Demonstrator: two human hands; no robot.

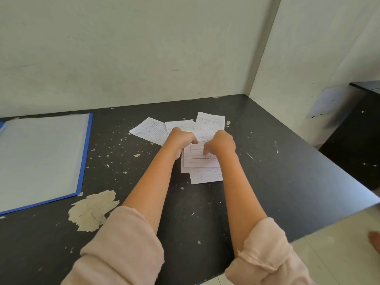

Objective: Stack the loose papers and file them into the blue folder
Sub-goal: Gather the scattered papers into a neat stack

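Observation:
Several white printed papers (197, 159) lie in a loose, overlapping pile at the middle of the black table (287, 171). My left hand (181, 140) grips the left edge of the top sheets with curled fingers. My right hand (221, 144) pinches the same sheets from the right. More sheets (149, 130) fan out behind the hands, one (209, 121) at the back right. The blue folder (41, 159) lies open at the far left of the table, its pale inner face up, well apart from the papers.
Walls close the table at the back and right. A large patch of peeled surface (92, 210) and many small flakes mark the tabletop. A dark cabinet (357, 130) stands at right, past the table edge. Pale floor shows at bottom right.

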